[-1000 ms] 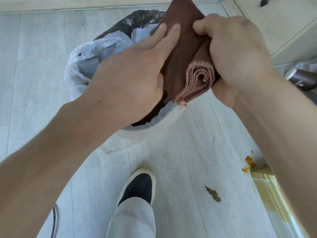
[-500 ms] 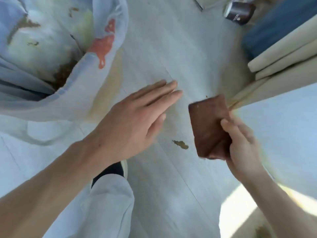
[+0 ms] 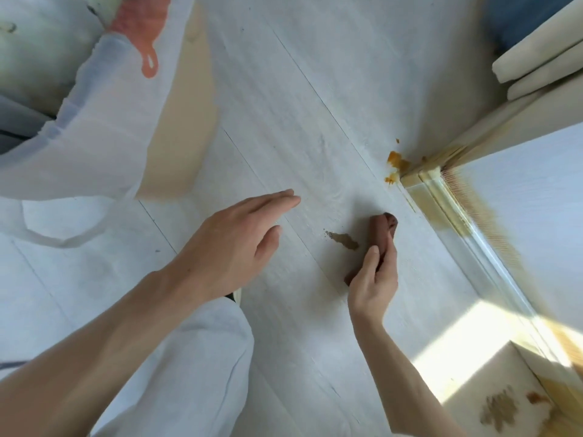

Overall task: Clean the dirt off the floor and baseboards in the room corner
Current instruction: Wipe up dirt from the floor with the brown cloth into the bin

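My right hand [image 3: 373, 279] grips a folded brown cloth [image 3: 380, 233] edge-on, low over the pale wood floor [image 3: 299, 105]. Just left of the cloth lies a brown smear of dirt [image 3: 344, 240]. An orange blob [image 3: 397, 160] sits where the floor meets the cream baseboard [image 3: 441, 197] at the wall corner, and the baseboard is stained yellow-brown. My left hand [image 3: 233, 247] hovers flat and empty over the floor, left of the smear.
A bin lined with a white plastic bag [image 3: 94, 127], stained orange, stands at the upper left. My knee in light trousers [image 3: 195, 357] is below the left hand. More brown stains [image 3: 501, 411] mark the cream surface at lower right. Cream furniture [image 3: 536, 58] stands upper right.
Both hands left the bin, where they folded the cloth. The right hand has carried the cloth down to the floor beside the brown smear and turned it edge-on. The left hand let go.
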{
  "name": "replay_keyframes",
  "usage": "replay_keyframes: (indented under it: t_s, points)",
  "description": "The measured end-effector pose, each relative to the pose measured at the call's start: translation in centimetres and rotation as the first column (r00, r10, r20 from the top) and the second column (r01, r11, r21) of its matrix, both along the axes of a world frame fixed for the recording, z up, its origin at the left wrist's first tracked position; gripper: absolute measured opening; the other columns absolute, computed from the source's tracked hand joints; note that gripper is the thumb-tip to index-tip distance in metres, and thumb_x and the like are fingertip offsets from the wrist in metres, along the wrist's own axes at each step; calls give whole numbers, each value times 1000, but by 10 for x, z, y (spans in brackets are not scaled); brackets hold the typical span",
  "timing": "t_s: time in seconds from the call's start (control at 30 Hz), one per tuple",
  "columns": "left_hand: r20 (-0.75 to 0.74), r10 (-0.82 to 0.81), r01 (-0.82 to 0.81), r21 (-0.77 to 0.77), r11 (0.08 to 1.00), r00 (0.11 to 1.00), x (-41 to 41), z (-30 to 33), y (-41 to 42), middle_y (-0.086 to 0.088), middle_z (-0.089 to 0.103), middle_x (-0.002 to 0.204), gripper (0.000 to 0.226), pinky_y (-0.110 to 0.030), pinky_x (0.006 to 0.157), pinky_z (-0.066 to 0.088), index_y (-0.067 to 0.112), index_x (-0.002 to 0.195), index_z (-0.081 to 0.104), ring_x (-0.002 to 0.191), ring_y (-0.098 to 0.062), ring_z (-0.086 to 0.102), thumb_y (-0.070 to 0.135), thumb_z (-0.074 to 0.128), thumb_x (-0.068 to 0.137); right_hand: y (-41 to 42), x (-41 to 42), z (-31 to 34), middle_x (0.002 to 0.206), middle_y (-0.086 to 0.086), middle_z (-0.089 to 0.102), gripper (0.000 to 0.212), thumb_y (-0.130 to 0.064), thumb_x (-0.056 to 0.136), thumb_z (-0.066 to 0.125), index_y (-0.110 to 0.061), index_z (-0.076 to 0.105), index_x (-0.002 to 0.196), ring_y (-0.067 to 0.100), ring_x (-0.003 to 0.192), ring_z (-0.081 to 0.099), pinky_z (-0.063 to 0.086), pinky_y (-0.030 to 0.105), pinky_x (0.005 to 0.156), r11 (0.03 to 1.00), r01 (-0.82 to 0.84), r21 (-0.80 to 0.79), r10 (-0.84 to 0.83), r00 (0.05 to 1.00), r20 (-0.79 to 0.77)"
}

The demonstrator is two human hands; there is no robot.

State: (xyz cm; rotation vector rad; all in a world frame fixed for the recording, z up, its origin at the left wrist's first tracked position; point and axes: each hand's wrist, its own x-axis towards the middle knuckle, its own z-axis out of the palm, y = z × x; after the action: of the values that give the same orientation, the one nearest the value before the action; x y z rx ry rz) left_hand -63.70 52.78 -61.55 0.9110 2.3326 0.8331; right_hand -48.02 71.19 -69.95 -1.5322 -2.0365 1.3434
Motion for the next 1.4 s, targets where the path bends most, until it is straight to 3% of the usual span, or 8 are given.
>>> replay_keyframes:
  t_s: [0.4, 0.6, 0.83, 0.97, 1.03, 1.17, 1.3, 1.4]
  points:
    - [22, 21, -21, 17, 1000, 1000, -4, -8, -9, 18, 45, 157, 49, -33, 113, 44, 26, 151, 49, 142, -1, 44, 16, 51, 103, 44, -6, 19, 90, -11, 64, 26, -23, 106, 44, -21, 68, 113, 8, 83, 59, 51, 37, 76, 994, 103, -44, -107, 987, -118]
    - [26, 65, -65, 8, 998, 998, -8, -11, -18, 23, 42, 157, 49, -31, 111, 46, 30, 151, 47, 141, 4, 41, 17, 51, 104, 18, -24, 1, 94, -8, 66, 34, -16, 109, 43, -21, 63, 136, 3, 78, 57, 50, 21, 69, 986, -167, -21, 166, 985, -43]
    - [32, 113, -113, -8, 994, 993, -15, -16, -33, 24, 42, 156, 47, -20, 110, 41, 33, 149, 49, 140, 7, 41, 19, 50, 104, 64, -119, 55, 82, -13, 61, 20, -14, 105, 46, -14, 65, 112, -4, 67, 57, 49, 19, 59, 935, -349, 67, 354, 930, -100]
    - [50, 149, -149, -12, 989, 987, -12, -18, -36, 26, 43, 155, 45, -25, 108, 46, 34, 145, 53, 137, 7, 45, 20, 52, 103, 95, -234, 32, 101, -14, 68, 38, -29, 92, 47, -31, 68, 124, 23, 97, 67, 58, 51, 88, 830, -549, 102, 553, 833, -14]
    - [56, 162, -161, -17, 987, 985, -10, -19, -37, 25, 45, 154, 43, -28, 103, 52, 33, 144, 55, 135, 6, 47, 19, 54, 103, 84, -274, 9, 115, -11, 69, 44, -23, 90, 47, -28, 67, 129, 17, 110, 62, 51, 40, 102, 800, -596, 63, 597, 802, 3]
    - [68, 180, -179, -16, 984, 981, -9, -20, -42, 23, 47, 153, 43, -32, 96, 57, 32, 142, 58, 131, 3, 53, 18, 56, 102, 23, -281, -12, 130, -4, 64, 42, -13, 91, 51, -18, 70, 129, 9, 118, 54, 36, 15, 106, 585, -811, 0, 811, 585, 4]
    - [77, 201, -199, -34, 979, 976, -13, -19, -49, 27, 46, 152, 44, -27, 98, 53, 34, 143, 56, 126, 5, 54, 19, 53, 102, 19, -194, -3, 124, -4, 72, 38, -13, 89, 50, -16, 76, 117, 11, 120, 63, 42, 29, 112, 199, -973, -117, 980, 200, 1]
    - [87, 222, -219, -34, 975, 971, -19, -19, -54, 26, 45, 154, 43, -22, 101, 49, 34, 144, 55, 131, 5, 49, 19, 52, 103, 58, -154, 18, 107, -7, 77, 38, -13, 92, 49, -27, 79, 110, 25, 99, 72, 54, 48, 94, 199, -944, -262, 979, 182, 89]
